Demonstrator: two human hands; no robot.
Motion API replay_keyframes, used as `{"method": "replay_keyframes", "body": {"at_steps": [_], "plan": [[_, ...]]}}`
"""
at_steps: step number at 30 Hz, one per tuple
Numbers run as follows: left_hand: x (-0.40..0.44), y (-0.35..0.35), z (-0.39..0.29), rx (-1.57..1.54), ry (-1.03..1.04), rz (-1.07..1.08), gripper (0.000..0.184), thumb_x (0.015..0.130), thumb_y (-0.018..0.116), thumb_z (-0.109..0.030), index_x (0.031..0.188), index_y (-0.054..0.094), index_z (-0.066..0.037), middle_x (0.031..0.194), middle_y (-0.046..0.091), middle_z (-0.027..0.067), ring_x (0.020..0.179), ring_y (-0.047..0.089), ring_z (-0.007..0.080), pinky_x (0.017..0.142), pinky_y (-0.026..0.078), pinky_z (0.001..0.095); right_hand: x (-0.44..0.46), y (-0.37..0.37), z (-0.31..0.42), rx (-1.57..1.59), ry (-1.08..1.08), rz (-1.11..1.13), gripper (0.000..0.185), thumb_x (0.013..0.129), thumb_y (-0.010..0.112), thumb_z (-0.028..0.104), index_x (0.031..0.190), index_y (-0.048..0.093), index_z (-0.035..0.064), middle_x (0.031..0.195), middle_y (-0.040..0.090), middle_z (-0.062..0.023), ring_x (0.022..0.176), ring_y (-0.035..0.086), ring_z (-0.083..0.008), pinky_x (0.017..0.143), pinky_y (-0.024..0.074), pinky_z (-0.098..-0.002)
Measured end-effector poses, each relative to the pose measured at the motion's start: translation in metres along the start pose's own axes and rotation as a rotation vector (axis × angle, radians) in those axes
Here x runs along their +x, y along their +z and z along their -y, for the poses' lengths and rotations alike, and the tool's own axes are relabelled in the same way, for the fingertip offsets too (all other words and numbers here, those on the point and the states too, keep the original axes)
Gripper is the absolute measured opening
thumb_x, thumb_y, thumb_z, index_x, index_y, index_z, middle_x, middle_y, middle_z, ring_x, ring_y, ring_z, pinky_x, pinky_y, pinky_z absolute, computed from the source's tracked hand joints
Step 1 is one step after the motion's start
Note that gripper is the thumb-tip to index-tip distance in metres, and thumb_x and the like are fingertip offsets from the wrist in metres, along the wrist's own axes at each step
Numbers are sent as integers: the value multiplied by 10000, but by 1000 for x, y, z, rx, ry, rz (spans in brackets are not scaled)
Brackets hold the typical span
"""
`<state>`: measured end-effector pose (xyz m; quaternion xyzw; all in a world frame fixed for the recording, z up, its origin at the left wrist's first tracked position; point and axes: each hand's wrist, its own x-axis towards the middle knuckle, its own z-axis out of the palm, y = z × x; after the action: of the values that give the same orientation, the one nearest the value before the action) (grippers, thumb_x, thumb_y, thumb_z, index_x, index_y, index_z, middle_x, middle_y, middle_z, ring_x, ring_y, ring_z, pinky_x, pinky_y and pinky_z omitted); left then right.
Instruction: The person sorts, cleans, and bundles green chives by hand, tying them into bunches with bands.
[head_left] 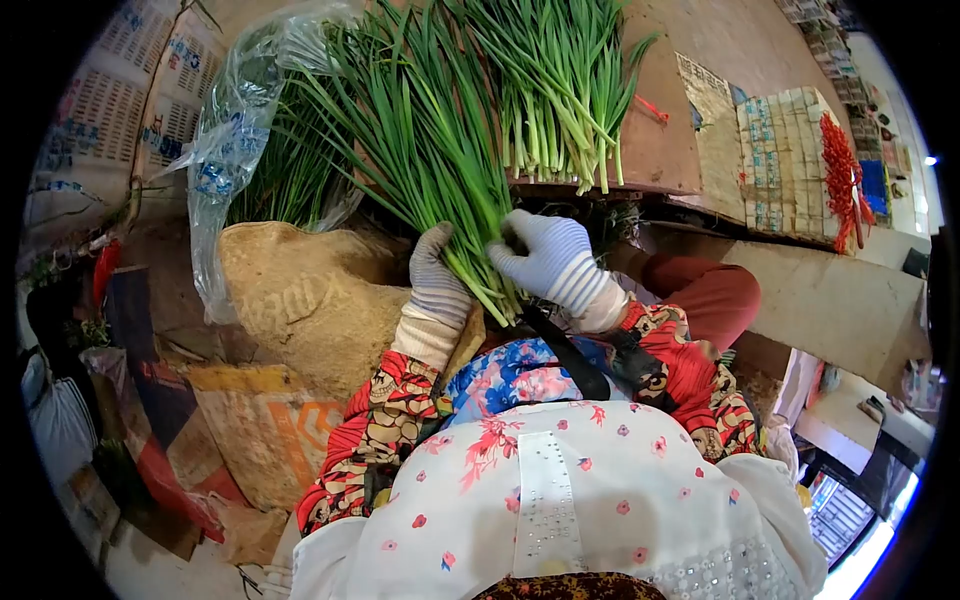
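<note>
A bunch of long green leafy stalks (445, 170) lies slantwise in front of me, its pale stem ends toward my lap. My left hand (438, 275), in a striped knit glove, is wrapped round the bunch's left side near the stem ends. On the right side, my right hand (548, 258), gloved alike, is at the stems with its thumb and fingers bent; it is slightly blurred, and whether it grips any stalk cannot be made out. Beyond, a second pile of stalks (560, 110) rests on a brown board (660, 150).
At the left, a clear plastic bag (225, 170) holds more green leaves above a tan burlap sack (290, 290). Stacked cardboard pieces (790, 165) stand at the right with a bundle of red ties (842, 180). A flattened printed carton (250, 430) lies at lower left.
</note>
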<state>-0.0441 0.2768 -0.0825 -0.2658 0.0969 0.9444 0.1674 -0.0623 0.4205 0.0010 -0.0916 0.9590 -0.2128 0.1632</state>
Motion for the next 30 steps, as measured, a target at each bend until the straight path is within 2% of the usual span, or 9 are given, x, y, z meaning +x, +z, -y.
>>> {"method": "replay_keyframes", "body": {"at_steps": [5, 10, 14, 16, 18, 21, 25, 28, 30], "plan": [[-1, -1, 0, -3, 21, 53, 483, 822, 513, -173, 1267, 454, 4, 1219, 549, 199, 1103, 548, 355, 978, 440, 476, -6, -9, -11, 681, 12, -187, 237, 878, 584, 190, 985, 586, -21, 701, 611, -123, 605, 554, -159, 617, 482, -288], [1, -1, -1, 67, -1, 148, 525, 835, 603, -220, 1290, 438, -18, 1236, 543, 173, 1108, 548, 334, 965, 456, 463, -7, 13, -22, 932, 157, -157, 217, 912, 533, 146, 1040, 568, -26, 816, 631, -126, 722, 560, -139, 698, 473, -272], [-3, 4, 0, 111, 51, 201, 659, 803, 681, -390, 1302, 431, -39, 1248, 534, 150, 1111, 539, 321, 973, 449, 459, -19, 2, -3, 803, 212, -216, 238, 889, 566, 191, 1035, 581, 4, 792, 647, -109, 678, 618, -188, 648, 493, -311], [-4, 13, 0, 112, 47, 264, 811, 717, 690, -564, 1281, 443, -35, 1212, 553, 135, 1088, 556, 291, 948, 472, 434, -20, -4, 9, 73, -291, -335, 220, 851, 583, 209, 990, 586, 38, 730, 634, -104, 632, 630, -278, 590, 492, -388], [5, -2, 3, 127, 17, 312, 873, 680, 697, -593, 1305, 432, -43, 1246, 523, 145, 1100, 538, 310, 964, 455, 441, -16, 7, 11, -287, -460, -147, 169, 762, 603, 177, 904, 584, 86, 687, 564, -94, 623, 591, -271, 529, 447, -389], [4, -15, 2, 192, 9, 297, 770, 792, 650, -511, 1349, 385, -50, 1297, 488, 182, 1161, 494, 355, 1012, 395, 486, -23, 18, 15, -334, -631, -234, 211, 739, 569, 168, 940, 578, 106, 836, 556, -31, 799, 595, -222, 597, 460, -355], [13, -27, -3, 321, -93, 242, 667, 820, 626, -297, 1345, 356, 14, 1268, 495, 238, 1148, 503, 386, 1011, 389, 510, -26, 17, 11, -248, -624, -235, 241, 739, 593, 180, 968, 582, 106, 874, 568, -47, 741, 596, -225, 577, 465, -358], [7, -13, -2, 104, -109, 215, 567, 805, 604, -168, 1292, 407, 46, 1191, 552, 230, 1101, 542, 362, 990, 420, 486, -29, 5, 12, 291, -186, -149, 268, 811, 616, 160, 1049, 565, 48, 840, 627, -115, 643, 613, -260, 595, 494, -337], [6, -14, -5, 40, -119, 220, 464, 791, 609, -121, 1213, 491, 33, 1127, 592, 196, 1051, 575, 329, 959, 455, 454, -20, 20, 1, 397, -107, -250, 283, 832, 581, 233, 1041, 559, 44, 826, 638, -182, 751, 624, -369, 649, 505, -418]]}}
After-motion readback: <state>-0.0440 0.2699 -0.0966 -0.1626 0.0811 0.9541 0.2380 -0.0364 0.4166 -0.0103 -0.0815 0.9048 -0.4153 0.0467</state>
